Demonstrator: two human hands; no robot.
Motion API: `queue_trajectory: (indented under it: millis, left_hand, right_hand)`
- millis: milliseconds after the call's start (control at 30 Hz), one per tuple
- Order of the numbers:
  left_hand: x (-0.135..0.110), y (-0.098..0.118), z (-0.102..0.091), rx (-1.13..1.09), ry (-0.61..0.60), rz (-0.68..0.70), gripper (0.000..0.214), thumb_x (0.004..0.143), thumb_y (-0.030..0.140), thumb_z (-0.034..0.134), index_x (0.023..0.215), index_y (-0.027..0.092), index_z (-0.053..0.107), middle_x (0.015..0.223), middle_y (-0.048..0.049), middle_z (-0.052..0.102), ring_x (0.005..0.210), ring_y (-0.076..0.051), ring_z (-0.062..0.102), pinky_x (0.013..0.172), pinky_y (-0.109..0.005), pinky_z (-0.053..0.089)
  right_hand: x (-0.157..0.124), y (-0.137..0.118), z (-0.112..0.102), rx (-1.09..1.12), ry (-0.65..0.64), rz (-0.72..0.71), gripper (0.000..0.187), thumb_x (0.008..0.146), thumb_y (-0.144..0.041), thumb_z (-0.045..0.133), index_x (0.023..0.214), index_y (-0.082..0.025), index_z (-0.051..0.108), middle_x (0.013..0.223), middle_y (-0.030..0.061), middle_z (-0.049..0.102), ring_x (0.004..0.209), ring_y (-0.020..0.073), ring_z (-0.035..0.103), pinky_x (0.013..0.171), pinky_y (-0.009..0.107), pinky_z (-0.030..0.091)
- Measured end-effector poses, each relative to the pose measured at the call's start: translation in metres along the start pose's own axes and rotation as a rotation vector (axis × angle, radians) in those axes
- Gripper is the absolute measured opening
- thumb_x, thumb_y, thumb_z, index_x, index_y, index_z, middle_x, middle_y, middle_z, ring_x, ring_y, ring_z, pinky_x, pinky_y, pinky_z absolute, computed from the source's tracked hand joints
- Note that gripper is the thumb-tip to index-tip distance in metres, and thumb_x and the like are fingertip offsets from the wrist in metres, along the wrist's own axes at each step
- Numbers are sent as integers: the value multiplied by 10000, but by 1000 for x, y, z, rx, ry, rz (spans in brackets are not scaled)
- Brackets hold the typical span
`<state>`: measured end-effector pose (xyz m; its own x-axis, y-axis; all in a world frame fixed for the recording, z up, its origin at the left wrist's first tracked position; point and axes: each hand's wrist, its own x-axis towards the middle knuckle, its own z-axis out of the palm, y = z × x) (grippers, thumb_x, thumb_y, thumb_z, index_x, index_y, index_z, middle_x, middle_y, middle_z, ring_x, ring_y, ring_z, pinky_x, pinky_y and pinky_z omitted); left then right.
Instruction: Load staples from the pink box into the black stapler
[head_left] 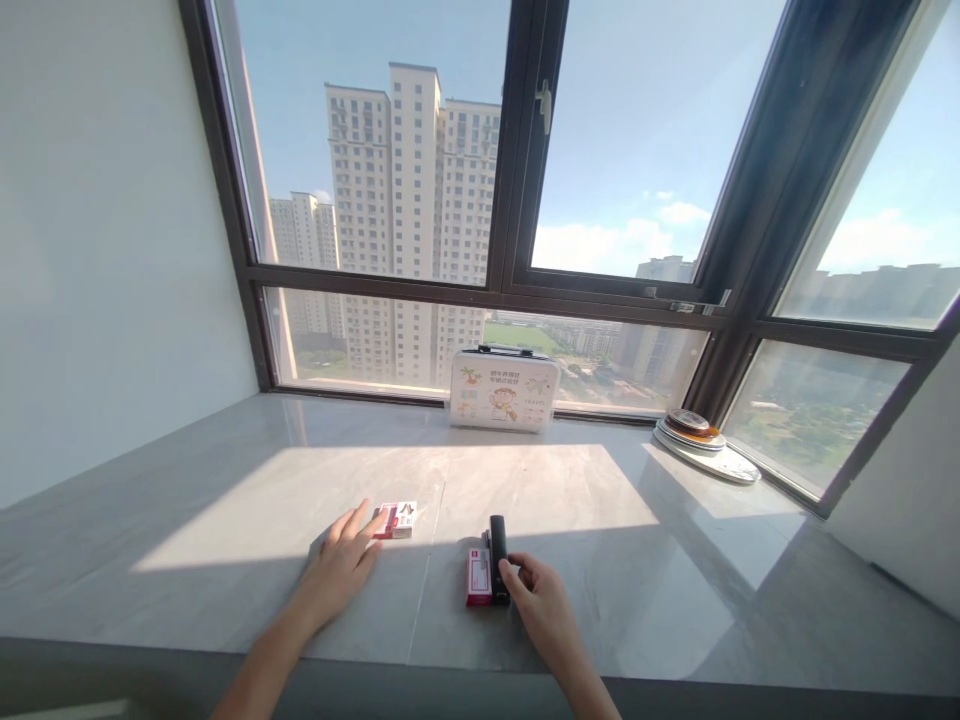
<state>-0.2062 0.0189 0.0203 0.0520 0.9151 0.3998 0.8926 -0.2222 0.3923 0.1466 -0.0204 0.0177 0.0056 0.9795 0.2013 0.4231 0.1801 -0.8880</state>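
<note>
On the grey marble-look sill, my left hand (344,553) lies with its fingers spread. Its fingertips reach the left side of a small white and red box (404,516) with dark pictures on top; whether they press on it I cannot tell. Farther right, my right hand (541,604) has its thumb and fingers closed at the right side of a black stapler (498,555). The stapler lies lengthwise, pointing away from me. Close against its left side is a small pink and white box (478,575).
A white carry case (504,393) with cartoon prints and a black handle stands upright against the window. Several stacked round plates or lids (709,457) sit in the right corner. Dark window frames (480,297) border the sill (225,590), whose front edge runs nearest me.
</note>
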Motion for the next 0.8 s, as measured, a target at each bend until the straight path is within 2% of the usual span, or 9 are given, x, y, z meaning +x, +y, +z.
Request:
queue_trajectory:
  millis: [67, 133, 200, 300, 367, 433, 567, 667, 800]
  left_hand:
    - [-23, -11, 2, 6, -11, 37, 448, 942, 426, 504, 1378, 342, 566, 1603, -15, 380, 1484, -293, 297, 1193, -500, 305]
    - [-43, -11, -1, -48, -13, 45, 399, 933, 466, 533, 1304, 338, 608, 1602, -10, 384, 1484, -284, 308, 1196, -485, 316]
    - [-56, -2, -8, -136, -61, 40, 360, 890, 496, 605, 1196, 312, 652, 1544, -30, 467, 1438, -291, 391, 1181, -465, 351]
    - [-63, 25, -20, -268, -186, 27, 371, 803, 496, 715, 1101, 280, 666, 1341, -59, 635, 1278, -303, 553, 1101, -443, 442]
    - [-61, 49, -24, -355, -235, 32, 425, 770, 471, 751, 1136, 279, 652, 1246, -56, 673, 1187, -296, 605, 1042, -425, 484]
    - [-55, 75, -21, -449, -236, 62, 509, 767, 439, 760, 1234, 298, 617, 1266, -52, 662, 1174, -285, 610, 1032, -410, 487]
    - [-32, 120, 0, -590, -185, 131, 613, 773, 362, 759, 1347, 308, 553, 1381, -62, 596, 1273, -277, 548, 1110, -409, 423]
    - [-15, 136, 15, -667, -286, 174, 678, 732, 347, 802, 1360, 309, 551, 1384, -55, 598, 1282, -280, 544, 1113, -406, 418]
    - [-3, 139, 25, -741, -441, 182, 728, 682, 365, 845, 1353, 312, 567, 1307, -36, 652, 1187, -282, 607, 1037, -388, 472]
  right_hand:
    - [-1, -1, -1, -1, -7, -2, 513, 918, -622, 518, 1003, -165, 737, 598, -37, 413, 588, 155, 435, 556, 266, 301]
    - [-2, -2, -1, -2, -11, -5, 508, 922, -615, 516, 1002, -166, 737, 600, -35, 418, 592, 158, 440, 560, 267, 305]
    - [-3, -3, -2, 0, -11, -5, 508, 924, -614, 513, 1003, -165, 737, 601, -31, 428, 594, 161, 446, 560, 267, 308]
    - [-4, -5, -2, -1, -9, -3, 512, 921, -618, 513, 997, -163, 735, 598, -29, 438, 594, 163, 451, 558, 266, 312]
    - [-4, -5, -1, -8, -11, -5, 514, 917, -623, 516, 990, -164, 736, 593, -30, 448, 591, 163, 456, 561, 266, 319]
    - [-4, -5, -1, -14, -13, -5, 529, 910, -637, 516, 983, -164, 741, 590, -25, 473, 587, 164, 467, 563, 266, 329]
    - [-4, -7, -1, -8, -7, 2, 577, 889, -674, 514, 975, -156, 751, 617, 7, 565, 595, 174, 510, 557, 265, 354]
    - [-5, -12, -2, 4, -5, 4, 576, 882, -685, 516, 947, -165, 754, 641, 29, 616, 614, 186, 544, 562, 265, 374]
    - [-5, -16, -3, 13, -19, 15, 561, 877, -690, 529, 911, -174, 747, 648, 39, 639, 631, 196, 568, 563, 266, 386]
